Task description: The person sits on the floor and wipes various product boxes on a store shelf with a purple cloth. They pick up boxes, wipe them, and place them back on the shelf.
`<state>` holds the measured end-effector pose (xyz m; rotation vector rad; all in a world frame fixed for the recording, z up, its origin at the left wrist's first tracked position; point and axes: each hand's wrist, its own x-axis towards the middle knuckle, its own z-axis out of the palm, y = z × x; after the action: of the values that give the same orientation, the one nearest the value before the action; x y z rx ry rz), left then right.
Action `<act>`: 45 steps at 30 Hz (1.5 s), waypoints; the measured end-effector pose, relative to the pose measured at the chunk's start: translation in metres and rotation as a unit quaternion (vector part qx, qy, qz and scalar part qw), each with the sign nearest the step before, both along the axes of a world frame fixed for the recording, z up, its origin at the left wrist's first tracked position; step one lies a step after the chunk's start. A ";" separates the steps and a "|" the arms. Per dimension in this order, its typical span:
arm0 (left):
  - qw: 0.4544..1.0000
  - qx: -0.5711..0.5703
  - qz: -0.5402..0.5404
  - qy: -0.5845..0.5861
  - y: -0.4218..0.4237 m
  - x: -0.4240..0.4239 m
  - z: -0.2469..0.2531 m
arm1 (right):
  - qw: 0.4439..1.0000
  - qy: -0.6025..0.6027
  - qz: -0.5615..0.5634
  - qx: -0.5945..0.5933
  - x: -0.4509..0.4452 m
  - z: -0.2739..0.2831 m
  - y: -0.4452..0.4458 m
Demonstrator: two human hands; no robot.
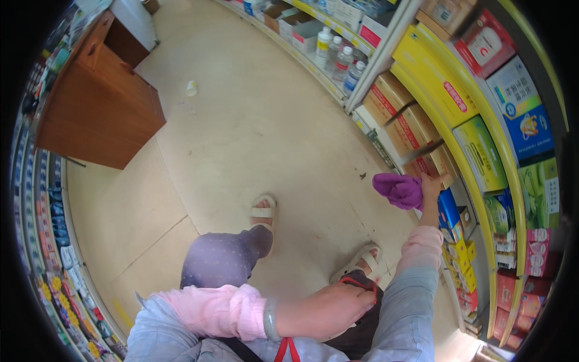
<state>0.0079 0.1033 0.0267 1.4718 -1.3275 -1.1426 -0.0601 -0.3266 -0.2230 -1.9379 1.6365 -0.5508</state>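
A bunched purple cloth [399, 191] hangs from my right hand [432, 188], which is at the lower shelf on the right. Fingers of that hand reach against a gold cardboard box [441, 165] with a red band. My left hand [332, 307] is low in front of my body, its fingers curled over a red cord or strap [362, 283] above my knee. A pale bangle rings the left wrist, and both sleeves end in pink cuffs.
Shelves with yellow edges [511, 149] curve along the right, full of boxed goods. Plastic bottles [344, 59] stand on a shelf farther off. A brown wooden desk [104, 108] is at upper left, near a paper cup [192, 88] on the floor. Stocked shelves [59, 217] line the left.
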 end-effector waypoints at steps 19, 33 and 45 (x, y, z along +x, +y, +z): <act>0.948 -0.113 0.282 -0.090 0.015 0.092 0.002 | 0.925 -0.059 0.303 0.222 0.133 0.132 0.170; 0.903 -0.155 0.389 -0.094 0.074 0.147 0.011 | 0.922 -0.050 0.277 0.266 0.118 0.238 0.296; 0.970 0.067 0.223 -0.068 0.070 0.139 -0.004 | 0.931 -0.023 0.356 -0.080 0.386 0.177 0.155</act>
<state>0.1474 0.1730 0.0230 1.8598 -0.9482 -0.8599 0.3257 -0.1714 -0.0463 -2.4186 0.7674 -0.4279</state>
